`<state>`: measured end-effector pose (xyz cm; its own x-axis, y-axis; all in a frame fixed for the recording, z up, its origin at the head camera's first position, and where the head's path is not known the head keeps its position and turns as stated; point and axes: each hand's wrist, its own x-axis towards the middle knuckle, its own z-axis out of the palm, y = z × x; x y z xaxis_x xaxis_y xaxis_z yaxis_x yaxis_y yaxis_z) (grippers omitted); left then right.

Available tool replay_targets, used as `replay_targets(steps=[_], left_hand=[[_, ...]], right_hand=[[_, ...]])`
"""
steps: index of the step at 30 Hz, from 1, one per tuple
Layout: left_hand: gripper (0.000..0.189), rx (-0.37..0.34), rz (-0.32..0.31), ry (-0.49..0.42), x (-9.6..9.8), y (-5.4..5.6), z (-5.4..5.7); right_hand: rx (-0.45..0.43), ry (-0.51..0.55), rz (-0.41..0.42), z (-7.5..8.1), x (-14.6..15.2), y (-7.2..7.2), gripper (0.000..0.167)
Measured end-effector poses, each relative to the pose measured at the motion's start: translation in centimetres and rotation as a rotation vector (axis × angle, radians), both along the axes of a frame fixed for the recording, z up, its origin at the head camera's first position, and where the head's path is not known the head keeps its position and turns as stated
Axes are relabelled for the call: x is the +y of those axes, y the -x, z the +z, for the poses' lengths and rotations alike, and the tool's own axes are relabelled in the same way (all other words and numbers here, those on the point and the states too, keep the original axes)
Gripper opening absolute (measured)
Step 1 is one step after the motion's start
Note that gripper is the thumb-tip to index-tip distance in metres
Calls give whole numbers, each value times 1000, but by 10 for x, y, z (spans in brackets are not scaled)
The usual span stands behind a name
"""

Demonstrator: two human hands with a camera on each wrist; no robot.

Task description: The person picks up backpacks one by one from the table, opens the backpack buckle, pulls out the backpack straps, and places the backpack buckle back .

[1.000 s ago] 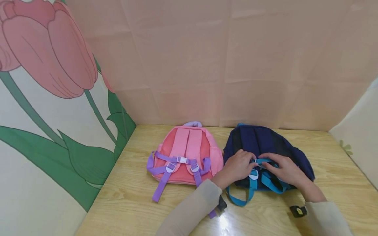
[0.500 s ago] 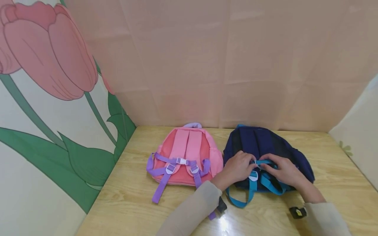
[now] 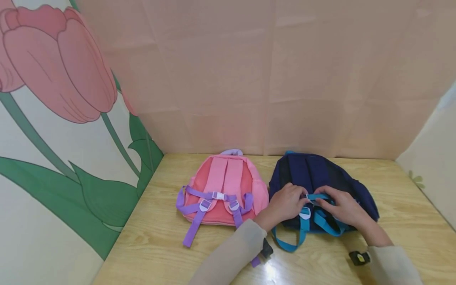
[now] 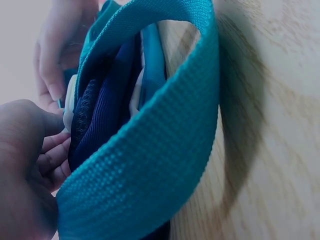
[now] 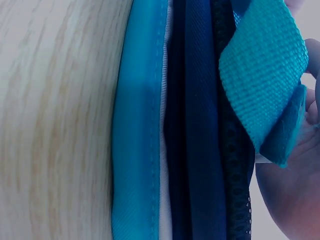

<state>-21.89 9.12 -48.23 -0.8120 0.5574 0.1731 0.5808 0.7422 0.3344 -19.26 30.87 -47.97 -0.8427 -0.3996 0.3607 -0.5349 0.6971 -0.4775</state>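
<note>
A person in beige sleeves (image 3: 228,253) works at a wood-grain table (image 3: 142,233), both hands on a navy backpack (image 3: 320,172) that lies strap side up at about four o'clock from the middle of the head view. The left hand (image 3: 286,202), at the bag's eight o'clock, and the right hand (image 3: 343,205), at its four o'clock, meet over the blue chest strap (image 3: 318,196), each pinching it between thumb and fingertips. A white buckle (image 3: 310,201) shows between them, partly covered by fingers; whether its halves are joined cannot be told. Just below, toward six o'clock, sits a white strap adjuster (image 3: 304,213), and a blue strap loop (image 3: 289,247) hangs from the bag's seven o'clock onto the tabletop, filling much of the left wrist view. At nine o'clock from the navy bag, just beside it, lies a pink backpack (image 3: 215,170), its purple straps (image 3: 192,231) splayed toward the table's front and its own white clip (image 3: 219,196) fastened across the middle. A peach backdrop (image 3: 228,71) hangs behind; a tulip-printed sheet (image 3: 57,71) rises at ten o'clock.
</note>
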Motion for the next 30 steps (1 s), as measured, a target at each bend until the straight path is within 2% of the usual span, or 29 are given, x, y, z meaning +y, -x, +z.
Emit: replay_targets(steps=[5,10,17,21,26,30], left_hand=[[23,12,-1,-5,0,0,-1],[23,18,-7,-7,-1,0,-2],[24,20,-11,-6,-1,0,-2],[24,12,-12,-8,-1,0,-1],[24,14,-10,-4,-1,1,-1],[23,22,-6,-1,-1,1,-2]], right_hand=[[31,26,3,-2,0,-1,20],[24,45,-8,-1,2,-2,20],[35,89,-65,2,5,-2,25],[-8,182,-93,2,8,-2,25],[-102,330,-31,4,15,-2,30],[-97,323,-25,7,17,-4,32]])
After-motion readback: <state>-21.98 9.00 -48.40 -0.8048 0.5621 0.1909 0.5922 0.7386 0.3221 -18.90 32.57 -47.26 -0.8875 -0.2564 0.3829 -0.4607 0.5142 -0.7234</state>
